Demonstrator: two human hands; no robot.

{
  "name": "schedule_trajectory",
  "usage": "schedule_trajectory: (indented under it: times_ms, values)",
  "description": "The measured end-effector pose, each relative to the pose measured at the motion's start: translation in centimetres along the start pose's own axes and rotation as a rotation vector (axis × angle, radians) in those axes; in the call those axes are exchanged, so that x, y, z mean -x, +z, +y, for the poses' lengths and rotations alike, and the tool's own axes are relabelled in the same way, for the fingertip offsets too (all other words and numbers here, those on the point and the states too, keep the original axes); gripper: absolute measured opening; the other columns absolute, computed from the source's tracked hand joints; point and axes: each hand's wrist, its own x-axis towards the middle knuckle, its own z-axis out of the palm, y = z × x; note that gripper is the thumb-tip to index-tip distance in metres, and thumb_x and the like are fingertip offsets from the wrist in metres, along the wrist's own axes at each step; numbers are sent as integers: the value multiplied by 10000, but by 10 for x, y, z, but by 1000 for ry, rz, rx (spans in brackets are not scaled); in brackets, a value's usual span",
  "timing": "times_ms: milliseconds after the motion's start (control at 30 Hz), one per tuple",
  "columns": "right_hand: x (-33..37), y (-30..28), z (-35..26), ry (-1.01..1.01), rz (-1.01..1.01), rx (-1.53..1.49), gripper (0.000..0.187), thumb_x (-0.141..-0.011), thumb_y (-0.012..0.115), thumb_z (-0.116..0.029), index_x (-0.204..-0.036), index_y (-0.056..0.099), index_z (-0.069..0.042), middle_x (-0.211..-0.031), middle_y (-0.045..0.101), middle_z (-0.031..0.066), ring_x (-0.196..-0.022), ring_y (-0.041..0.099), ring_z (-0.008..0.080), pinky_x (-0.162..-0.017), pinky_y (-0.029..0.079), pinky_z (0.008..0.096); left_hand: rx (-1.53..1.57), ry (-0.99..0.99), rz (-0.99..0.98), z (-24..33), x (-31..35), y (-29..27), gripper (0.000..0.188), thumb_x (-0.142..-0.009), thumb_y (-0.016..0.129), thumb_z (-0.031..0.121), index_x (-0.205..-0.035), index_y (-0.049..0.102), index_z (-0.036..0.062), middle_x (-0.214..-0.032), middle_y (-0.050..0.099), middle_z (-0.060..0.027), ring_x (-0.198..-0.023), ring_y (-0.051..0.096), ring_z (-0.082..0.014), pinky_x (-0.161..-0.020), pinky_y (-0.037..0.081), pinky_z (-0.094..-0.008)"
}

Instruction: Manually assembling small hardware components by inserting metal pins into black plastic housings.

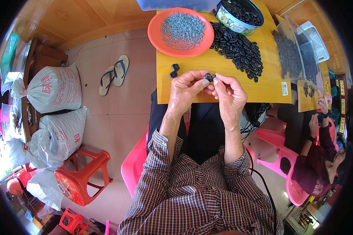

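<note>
Above the near edge of the table, my left hand [187, 87] pinches a small black plastic piece [208, 77] with rounded, ring-like ends. My right hand [230, 94] meets it there, thumb and fingertips closed on the piece's right side. Whether a pin is also between the fingertips is too small to tell. Just left of my left hand lie a couple of similar black pieces [174, 71]. A large heap of them [239, 51] spreads beyond my right hand. An orange-red plate [155, 37] at the back holds many small grey metal pins [182, 30].
A round tin [239, 26] of black pieces stands behind the heap. Clear bins [289, 51] of black parts and a white basket [315, 41] are at right. A co-worker [315, 168] sits there. Left are white sacks [55, 88], a red stool [84, 176] and flip-flops [113, 74].
</note>
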Motion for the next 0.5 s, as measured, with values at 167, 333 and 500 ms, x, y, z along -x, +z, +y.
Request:
schedule_trajectory:
  times_ms: [167,333,500]
  values:
    - [0,1,1,-28,-9,-9,143,-883,653,-5,-1022,660,24,-753,611,5,-598,522,34,-547,439,164,-10,6,-2,-1,0,-1,235,-896,558,-87,-1119,625,-64,-937,675,-135,-806,682,-182,-722,600,-308]
    - [0,2,-1,-18,-17,-9,138,-881,654,-5,-1015,659,27,-756,616,11,-601,533,40,-550,447,171,-6,25,-10,-1,0,-1,245,-896,580,-68,-1137,625,-60,-928,674,-124,-802,680,-168,-722,606,-300]
    - [-2,-2,-6,127,-39,-22,140,-880,659,-26,-1009,663,26,-780,641,24,-602,557,58,-537,441,184,-18,3,-5,1,1,-1,247,-910,586,-31,-1152,638,-32,-906,682,-96,-771,667,-136,-698,585,-265]
